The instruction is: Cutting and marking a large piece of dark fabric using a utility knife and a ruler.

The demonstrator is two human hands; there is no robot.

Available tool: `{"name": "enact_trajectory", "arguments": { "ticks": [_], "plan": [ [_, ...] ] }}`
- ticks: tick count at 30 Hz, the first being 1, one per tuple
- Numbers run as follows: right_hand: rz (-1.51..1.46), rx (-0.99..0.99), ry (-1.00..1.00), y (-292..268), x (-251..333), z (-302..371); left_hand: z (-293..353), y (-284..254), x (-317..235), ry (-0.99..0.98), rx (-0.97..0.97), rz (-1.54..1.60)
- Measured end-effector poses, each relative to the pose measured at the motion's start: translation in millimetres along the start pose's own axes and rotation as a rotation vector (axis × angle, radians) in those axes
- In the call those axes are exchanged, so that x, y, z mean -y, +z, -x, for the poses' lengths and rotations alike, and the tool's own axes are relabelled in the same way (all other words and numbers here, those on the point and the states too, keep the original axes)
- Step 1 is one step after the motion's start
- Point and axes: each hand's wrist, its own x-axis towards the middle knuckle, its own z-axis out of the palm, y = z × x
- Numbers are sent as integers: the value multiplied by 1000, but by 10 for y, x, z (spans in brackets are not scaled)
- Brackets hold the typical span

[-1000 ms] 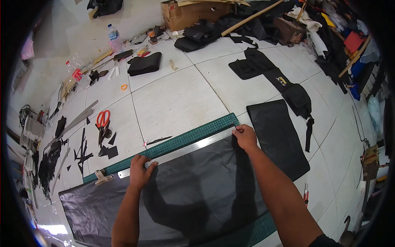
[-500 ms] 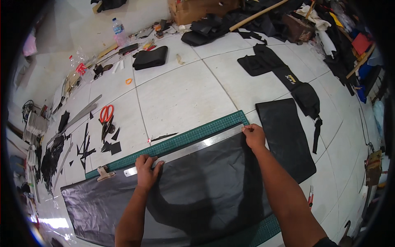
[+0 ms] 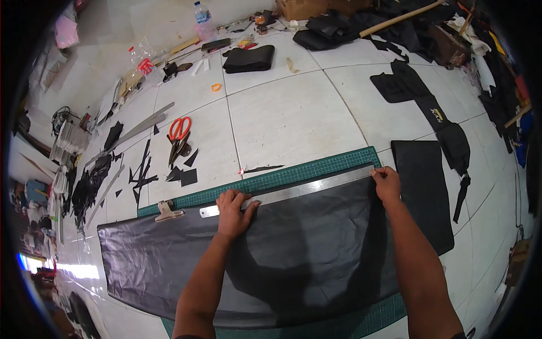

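Note:
A long metal ruler (image 3: 316, 186) lies along the far edge of a wide black sheet of material (image 3: 282, 265). My left hand (image 3: 234, 212) grips the ruler near its left end, fingers over the far edge and thumb on the near side. At the other end, my right hand (image 3: 387, 182) pinches the ruler's tip between thumb and fingers. Under the sheet lies a green cutting mat (image 3: 339, 160), showing as a strip beyond it and again at the near side. A pale bulldog clip (image 3: 169, 211) sits on the sheet's far edge, left of my left hand.
Orange-handled scissors (image 3: 179, 133) lie beyond the mat among black scraps (image 3: 188, 177). A folded black piece (image 3: 420, 192) is right of the sheet, with a black strap-like item (image 3: 435, 116) farther off. Bottles (image 3: 202, 14) and clutter line the wall.
My view has shifted, so the whole scene sits farther right in the picture. Both hands keep their places on the ruler. A red-handled cutter at the right has dropped out of sight.

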Motion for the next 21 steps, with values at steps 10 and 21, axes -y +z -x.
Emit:
{"name": "enact_trajectory", "arguments": {
  "ticks": [10, 21],
  "plan": [
    [-49, -5, -15, 1, 17, -13, -3, 21, 22, -38, 33, 14],
    [6, -19, -48, -24, 104, 60, -14, 30, 24, -13, 24, 4]
  ]
}}
